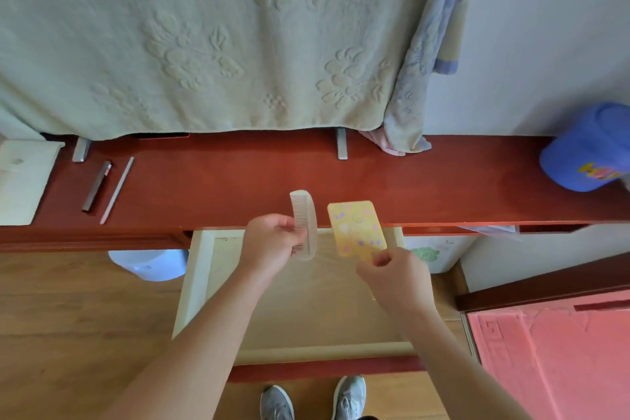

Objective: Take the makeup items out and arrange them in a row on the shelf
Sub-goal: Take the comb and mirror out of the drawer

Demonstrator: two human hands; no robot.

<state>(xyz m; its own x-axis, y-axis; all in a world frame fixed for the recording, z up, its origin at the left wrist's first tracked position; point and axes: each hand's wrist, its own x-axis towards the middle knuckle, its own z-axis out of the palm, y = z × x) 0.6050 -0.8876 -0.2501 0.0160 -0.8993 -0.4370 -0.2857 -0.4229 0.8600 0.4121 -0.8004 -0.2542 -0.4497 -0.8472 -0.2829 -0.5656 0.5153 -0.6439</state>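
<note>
My left hand [272, 242] grips a pale comb [305, 215] by its lower end, teeth facing left, held over the front edge of the red-brown shelf [426, 181]. My right hand [392, 274] pinches the bottom corner of a flat yellow case [356, 227] with purple and white spots, just right of the comb. Both items hang above the open drawer [194, 283], whose pale inside looks bare. At the shelf's left lie a dark slim pen-like stick [97, 186] and a thin pale pencil [117, 190], side by side.
A pale green embossed towel [204, 44] hangs behind the shelf, a blue patterned cloth [419, 78] beside it. A blue cap [586, 153] sits at the shelf's right end, a white box [24, 181] at its left end. Two metal brackets [342, 143] stand at the back. A pink mat [552, 361] lies on the floor.
</note>
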